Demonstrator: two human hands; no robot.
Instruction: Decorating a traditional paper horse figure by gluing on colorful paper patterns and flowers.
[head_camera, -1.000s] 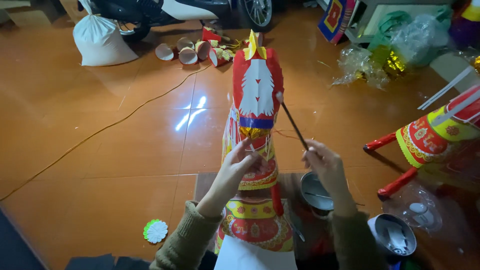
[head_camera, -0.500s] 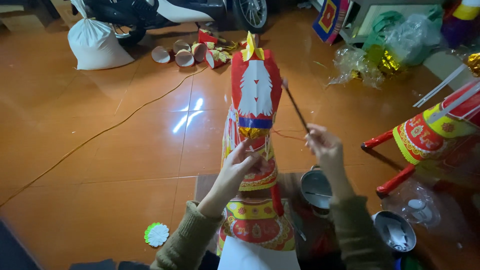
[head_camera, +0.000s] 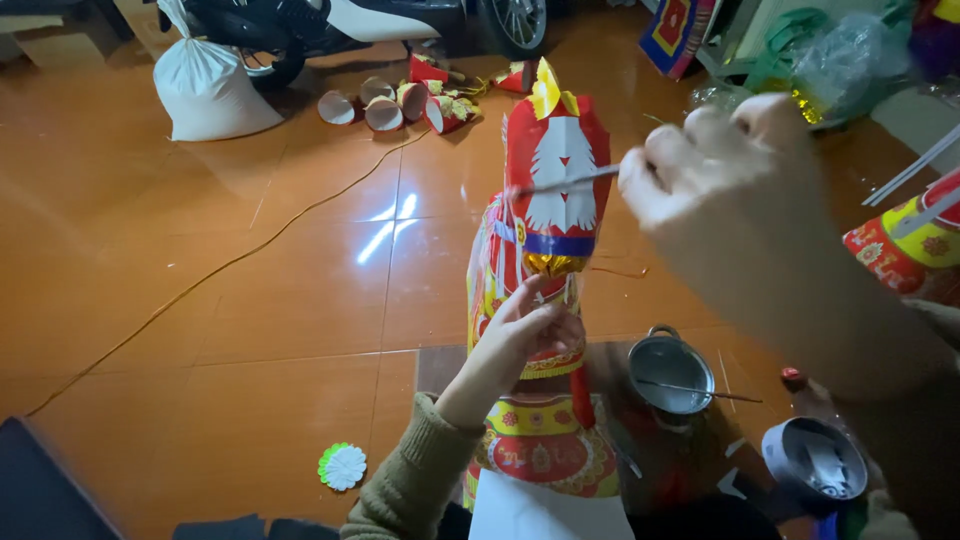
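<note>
A tall red, yellow and white paper horse figure (head_camera: 547, 250) stands upright in front of me on the floor. My left hand (head_camera: 525, 335) grips its neck just below the blue and gold collar. My right hand (head_camera: 735, 185) is raised close to the camera, blurred, and pinches a thin stick (head_camera: 565, 182) whose tip lies across the white mane on the figure's head.
A small metal pot (head_camera: 672, 372) with a stick in it and a grey round tin (head_camera: 815, 462) sit on a dark mat at right. A green-white paper flower (head_camera: 343, 465) lies on the orange tiles. More paper figures (head_camera: 915, 245), a white sack (head_camera: 205, 85), paper cones (head_camera: 400, 100) and a scooter surround.
My right hand has risen from beside the figure's body towards the camera, swinging the stick up so it lies across the head. My left hand has stayed on the neck.
</note>
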